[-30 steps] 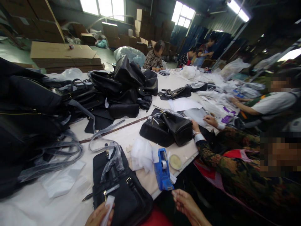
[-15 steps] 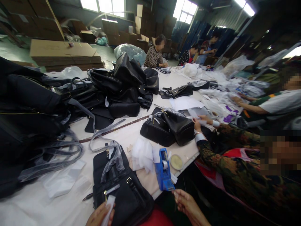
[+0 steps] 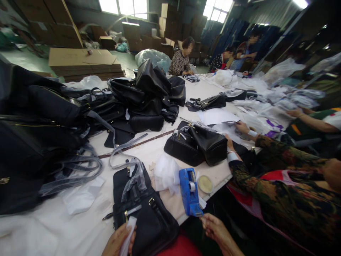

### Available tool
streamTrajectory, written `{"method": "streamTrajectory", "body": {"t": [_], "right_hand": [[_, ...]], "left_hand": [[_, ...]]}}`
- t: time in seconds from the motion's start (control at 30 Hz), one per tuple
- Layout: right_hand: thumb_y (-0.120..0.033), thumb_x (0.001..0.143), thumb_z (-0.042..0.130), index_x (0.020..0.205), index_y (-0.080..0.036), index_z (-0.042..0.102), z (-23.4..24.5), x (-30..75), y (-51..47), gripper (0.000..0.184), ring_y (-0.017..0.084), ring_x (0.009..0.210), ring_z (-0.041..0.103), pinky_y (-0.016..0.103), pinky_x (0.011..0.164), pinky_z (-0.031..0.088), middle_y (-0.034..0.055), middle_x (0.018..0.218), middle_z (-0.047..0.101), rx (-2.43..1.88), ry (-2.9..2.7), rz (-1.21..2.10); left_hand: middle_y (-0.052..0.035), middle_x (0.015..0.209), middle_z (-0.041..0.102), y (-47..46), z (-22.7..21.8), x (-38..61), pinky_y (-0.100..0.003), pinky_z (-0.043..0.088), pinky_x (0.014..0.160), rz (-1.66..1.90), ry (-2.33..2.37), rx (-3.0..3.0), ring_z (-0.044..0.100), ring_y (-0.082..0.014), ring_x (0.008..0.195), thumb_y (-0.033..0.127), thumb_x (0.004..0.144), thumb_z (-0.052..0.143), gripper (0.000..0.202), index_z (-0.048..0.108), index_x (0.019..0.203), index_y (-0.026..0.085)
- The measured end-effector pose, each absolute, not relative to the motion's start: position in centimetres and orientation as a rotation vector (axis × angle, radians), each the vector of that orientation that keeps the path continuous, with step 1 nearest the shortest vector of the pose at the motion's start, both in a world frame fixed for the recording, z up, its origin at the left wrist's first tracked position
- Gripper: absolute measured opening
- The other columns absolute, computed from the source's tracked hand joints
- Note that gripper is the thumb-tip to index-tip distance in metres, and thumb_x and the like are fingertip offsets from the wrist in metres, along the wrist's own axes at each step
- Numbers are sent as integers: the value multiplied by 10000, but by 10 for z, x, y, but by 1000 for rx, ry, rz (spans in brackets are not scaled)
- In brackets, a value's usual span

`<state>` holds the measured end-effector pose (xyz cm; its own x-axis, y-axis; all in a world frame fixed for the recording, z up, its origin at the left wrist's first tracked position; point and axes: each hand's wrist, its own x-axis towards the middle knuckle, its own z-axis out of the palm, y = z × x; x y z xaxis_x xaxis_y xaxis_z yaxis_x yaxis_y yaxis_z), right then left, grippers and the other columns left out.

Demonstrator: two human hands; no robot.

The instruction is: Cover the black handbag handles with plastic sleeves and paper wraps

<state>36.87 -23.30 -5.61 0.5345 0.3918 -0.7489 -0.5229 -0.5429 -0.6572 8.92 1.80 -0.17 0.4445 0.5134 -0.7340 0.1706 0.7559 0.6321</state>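
In the head view, my left hand (image 3: pixel 117 240) closes around a folded white strip (image 3: pixel 129 233) at the near edge of a black bag (image 3: pixel 157 225). This bag lies with its flap folded back, showing a gold zip pull and a buckled strap; clear wrapping (image 3: pixel 134 185) covers its handle. To the right of the bag, a blue tape dispenser (image 3: pixel 189 195) stands at the table edge. My right hand (image 3: pixel 217 229) pinches at the dispenser's cutter end, its fingertips on the tape end, which is barely visible.
Black bags (image 3: pixel 149 96) are heaped at the left and back; two more bags (image 3: pixel 210 144) sit beyond the dispenser. White wrapping (image 3: pixel 166 172) and a tape roll (image 3: pixel 205 184) lie nearby. At right, a co-worker's sleeve (image 3: pixel 255 177) reaches over the table, hands on sheets.
The whole scene has shifted slightly to the right in the view. My hands stay by the bag and dispenser. The co-worker's far hand has moved apart from the near one.
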Motion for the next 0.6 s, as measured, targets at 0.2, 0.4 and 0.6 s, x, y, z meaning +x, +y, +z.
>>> {"method": "streamTrajectory", "body": {"t": [0.2, 0.4, 0.6], "right_hand": [[-519, 606, 655, 721, -199, 647, -76, 355, -242, 340, 108, 474, 429, 219, 461, 318, -27, 542, 507, -1998, -94, 1190], [-437, 853, 521, 850, -244, 664, -2, 307, -160, 240, 175, 722, 556, 245, 659, 416, -2, 748, 618, -1847, -763, 1254], [-232, 875, 521, 877, -241, 677, 34, 251, -52, 156, 157, 812, 609, 217, 727, 418, -11, 862, 675, -1552, -1228, 1235]], "left_hand": [[15, 599, 575, 21, -1, 80, -204, 385, 486, 253, 1052, 704, 476, -92, 489, 493, 760, 657, 347, 618, 803, 150], [14, 624, 566, 20, -15, 74, -206, 368, 488, 249, 997, 726, 470, -89, 499, 499, 808, 602, 360, 596, 864, 143], [23, 599, 559, 16, -22, 73, -200, 351, 474, 214, 975, 818, 457, -79, 474, 531, 798, 601, 385, 579, 829, 147]]}}
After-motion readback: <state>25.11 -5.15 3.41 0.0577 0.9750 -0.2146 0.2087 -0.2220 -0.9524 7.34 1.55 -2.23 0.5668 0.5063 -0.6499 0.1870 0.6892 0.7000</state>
